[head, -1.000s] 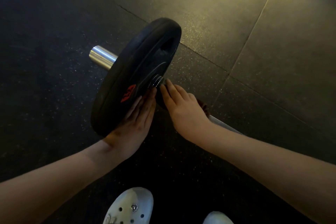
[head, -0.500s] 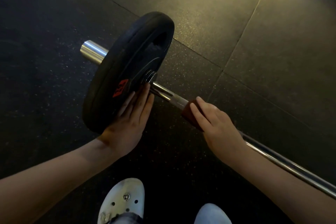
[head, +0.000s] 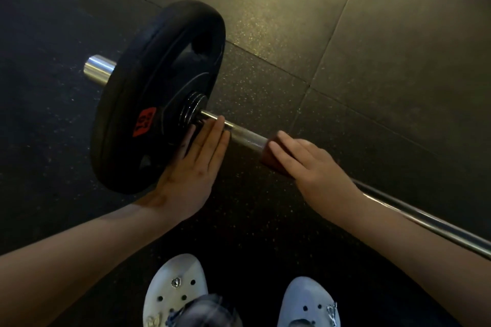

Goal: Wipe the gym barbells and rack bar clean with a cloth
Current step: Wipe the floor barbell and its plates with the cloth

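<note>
A barbell lies on the dark rubber floor, its steel bar (head: 244,136) running from the plate toward the lower right. A black weight plate (head: 159,82) with a red label stands upright on the bar's left end. My left hand (head: 191,167) presses flat, fingers straight, against the plate's inner face next to the collar. My right hand (head: 310,167) grips a dark red cloth (head: 268,152) wrapped round the bar, a short way to the right of the plate.
The chrome sleeve end (head: 98,70) sticks out to the left of the plate. My two white clogs (head: 175,289) stand just in front of the bar at the bottom of the view. Speckled rubber floor tiles (head: 372,34) spread all around.
My right hand slid the cloth along the bar away from the plate's collar toward the right. My left hand stayed flat on the plate.
</note>
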